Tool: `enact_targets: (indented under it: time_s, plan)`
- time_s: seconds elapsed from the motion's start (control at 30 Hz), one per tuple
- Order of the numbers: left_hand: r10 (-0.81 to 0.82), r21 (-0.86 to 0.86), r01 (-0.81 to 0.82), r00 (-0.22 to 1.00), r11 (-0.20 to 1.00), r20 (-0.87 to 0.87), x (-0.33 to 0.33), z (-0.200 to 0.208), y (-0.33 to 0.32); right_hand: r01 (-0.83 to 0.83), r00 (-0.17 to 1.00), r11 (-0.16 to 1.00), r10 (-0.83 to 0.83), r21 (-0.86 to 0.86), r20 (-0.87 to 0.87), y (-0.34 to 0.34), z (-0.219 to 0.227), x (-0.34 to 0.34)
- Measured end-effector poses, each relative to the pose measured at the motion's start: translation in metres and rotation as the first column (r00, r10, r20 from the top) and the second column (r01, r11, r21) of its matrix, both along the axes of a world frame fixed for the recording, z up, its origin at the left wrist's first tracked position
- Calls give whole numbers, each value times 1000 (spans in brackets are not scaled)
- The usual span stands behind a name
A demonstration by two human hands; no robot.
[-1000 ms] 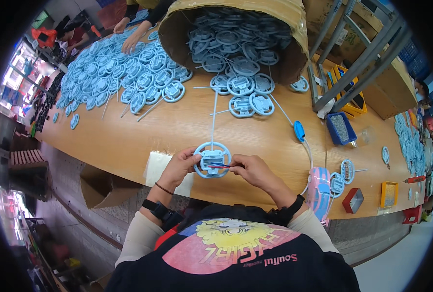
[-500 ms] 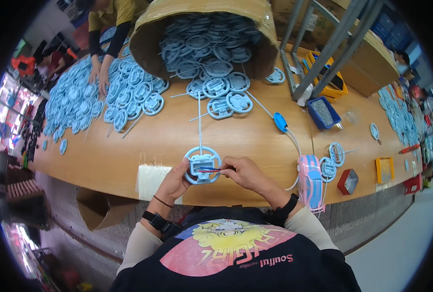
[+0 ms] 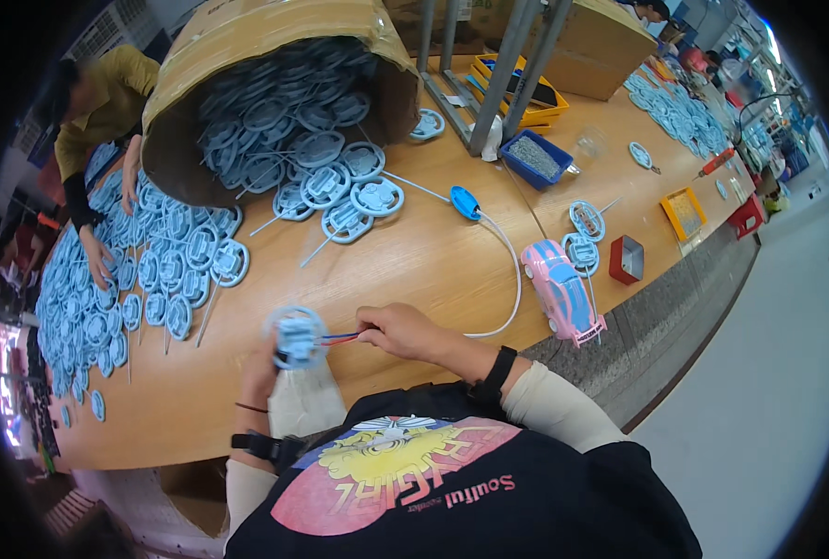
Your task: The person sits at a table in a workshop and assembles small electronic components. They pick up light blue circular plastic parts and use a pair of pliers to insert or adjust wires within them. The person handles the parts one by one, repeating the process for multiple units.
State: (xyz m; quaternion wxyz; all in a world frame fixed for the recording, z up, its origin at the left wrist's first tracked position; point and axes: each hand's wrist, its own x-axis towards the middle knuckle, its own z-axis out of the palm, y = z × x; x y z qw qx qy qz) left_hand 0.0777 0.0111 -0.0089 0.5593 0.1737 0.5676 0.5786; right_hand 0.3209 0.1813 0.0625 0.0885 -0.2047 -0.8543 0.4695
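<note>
My left hand is closed on the edge of a light blue toy steering wheel, held up over the near part of the table and blurred by motion. Red and blue wires stretch from the wheel's hub to my right hand, whose fingertips pinch their far end. What the wires end in is hidden by the fingers. To the right of that hand stands a pink and blue toy car. A white cable curves from near it to a blue oval handset.
A tipped cardboard box spills similar wheels. Across the left lies a large wheel pile, where a co-worker's hands reach in. A metal frame, a blue bin, a red box and a yellow tray stand rightward.
The view has swung right, so the table's contents appear farther left. The wheel has tilted and moved away from my right hand, and a longer stretch of wires shows between them.
</note>
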Motion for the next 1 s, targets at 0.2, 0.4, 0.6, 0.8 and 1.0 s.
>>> enact_targets:
  time_s: [0.2, 0.4, 0.6, 0.8, 1.0]
  plan:
    - [319, 342, -601, 729, 722, 605, -124, 84, 55, 210, 976, 972, -214, -105, -34, 0, -12, 14]
    - [-50, 57, 89, 873, 994, -485, -142, 50, 156, 307, 950, 946, -311, -106, -25, 1, 0, 18]
    - [4, 16, 137, 91, 990, -996, -110, 14, 267, 419, 908, 894, -411, -156, 83, -1, 4, 23]
    - [-209, -211, 67, -44, 975, -977, -34, 41, 273, 489, 872, 858, -477, -155, 109, -8, 1, 28]
    - [-79, -90, 285, -51, 954, -996, -43, -1, 245, 447, 894, 881, -439, -154, 85, 0, 6, 17]
